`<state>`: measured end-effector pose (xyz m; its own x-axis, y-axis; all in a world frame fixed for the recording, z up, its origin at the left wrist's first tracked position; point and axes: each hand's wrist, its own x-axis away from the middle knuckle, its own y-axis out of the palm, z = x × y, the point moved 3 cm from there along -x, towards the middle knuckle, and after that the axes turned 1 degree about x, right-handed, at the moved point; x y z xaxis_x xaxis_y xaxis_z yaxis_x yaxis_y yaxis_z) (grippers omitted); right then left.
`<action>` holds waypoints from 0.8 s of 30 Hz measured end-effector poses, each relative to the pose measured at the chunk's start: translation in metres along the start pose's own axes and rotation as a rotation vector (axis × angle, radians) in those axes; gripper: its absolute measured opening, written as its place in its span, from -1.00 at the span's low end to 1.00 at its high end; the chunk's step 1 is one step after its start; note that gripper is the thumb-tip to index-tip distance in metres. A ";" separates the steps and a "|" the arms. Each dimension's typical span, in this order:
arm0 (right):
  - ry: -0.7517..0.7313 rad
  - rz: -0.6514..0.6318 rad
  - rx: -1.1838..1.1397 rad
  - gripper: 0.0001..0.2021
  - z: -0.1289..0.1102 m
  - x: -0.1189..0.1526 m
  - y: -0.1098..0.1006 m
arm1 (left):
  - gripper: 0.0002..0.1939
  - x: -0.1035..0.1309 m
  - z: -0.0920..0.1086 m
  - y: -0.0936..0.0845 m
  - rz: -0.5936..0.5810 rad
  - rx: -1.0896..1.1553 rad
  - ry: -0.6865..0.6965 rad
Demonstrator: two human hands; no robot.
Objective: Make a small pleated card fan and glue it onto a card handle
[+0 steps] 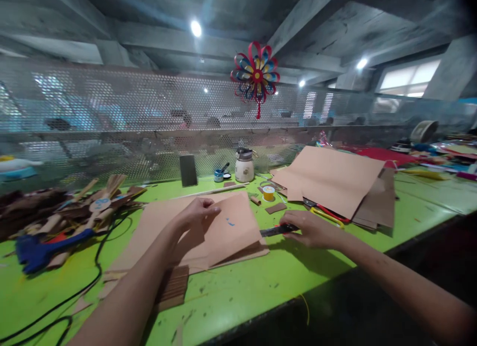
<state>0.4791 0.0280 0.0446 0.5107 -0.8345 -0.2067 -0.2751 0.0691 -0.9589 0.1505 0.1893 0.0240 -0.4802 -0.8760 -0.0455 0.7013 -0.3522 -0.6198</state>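
My left hand [199,212] pinches the raised upper part of a brown paper sheet [231,226] that bears small blue marks. Under it lie more brown sheets [149,226] on the green table [238,291]. Right of the sheet, my right hand [307,227] is closed around the handle of a dark tool [278,230], perhaps scissors. The tool's blade end points left and meets the right edge of the sheet. A stack of brown strips [173,286] lies below my left forearm.
A glue gun [44,249] with a black cable [99,251] lies left. Behind stand a white jug [244,169], a blue jar [218,175] and yellow tape [268,193]. Large brown sheets [331,179] and yellow-red scissors [328,216] lie right. A perforated screen [149,107] runs behind.
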 end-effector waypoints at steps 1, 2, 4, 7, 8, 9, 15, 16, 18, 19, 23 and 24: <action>0.006 -0.013 0.004 -0.88 0.005 -0.007 0.004 | -0.58 -0.002 -0.005 0.006 0.019 -0.043 -0.022; 0.012 -0.023 0.008 -0.89 0.010 -0.013 0.010 | -0.66 -0.004 -0.009 0.011 0.050 -0.088 -0.042; 0.022 -0.038 0.011 -0.90 0.019 -0.023 0.021 | -0.66 -0.008 -0.018 0.021 0.114 -0.175 -0.067; 0.014 -0.059 -0.006 -0.90 0.029 -0.032 0.034 | -0.61 -0.011 -0.025 0.027 0.193 -0.309 -0.084; 0.008 -0.064 -0.017 -0.88 0.031 -0.034 0.038 | -0.62 -0.011 -0.026 0.027 0.203 -0.355 -0.082; 0.003 -0.067 -0.028 -0.86 0.034 -0.035 0.040 | -0.62 -0.010 -0.025 0.027 0.206 -0.400 -0.073; -0.027 -0.048 -0.088 -0.83 0.042 -0.039 0.042 | -0.68 -0.003 0.006 0.029 0.242 -0.601 0.093; -0.029 -0.043 -0.095 -0.84 0.042 -0.040 0.042 | -0.68 -0.003 0.015 0.033 0.215 -0.617 0.138; -0.031 -0.036 -0.104 -0.85 0.043 -0.043 0.041 | -0.72 -0.002 0.031 0.045 0.094 -0.637 0.239; -0.031 -0.034 -0.106 -0.86 0.043 -0.044 0.041 | -0.75 -0.002 0.037 0.051 0.019 -0.646 0.287; -0.029 -0.037 -0.102 -0.86 0.043 -0.043 0.039 | -0.85 0.004 0.049 0.066 -0.171 -0.712 0.408; -0.028 -0.038 -0.099 -0.85 0.042 -0.042 0.039 | -0.85 0.008 0.049 0.067 -0.183 -0.734 0.421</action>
<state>0.4811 0.0889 0.0075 0.5444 -0.8199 -0.1773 -0.3338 -0.0179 -0.9425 0.2192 0.1433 0.0204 -0.8092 -0.5801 -0.0926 0.1465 -0.0466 -0.9881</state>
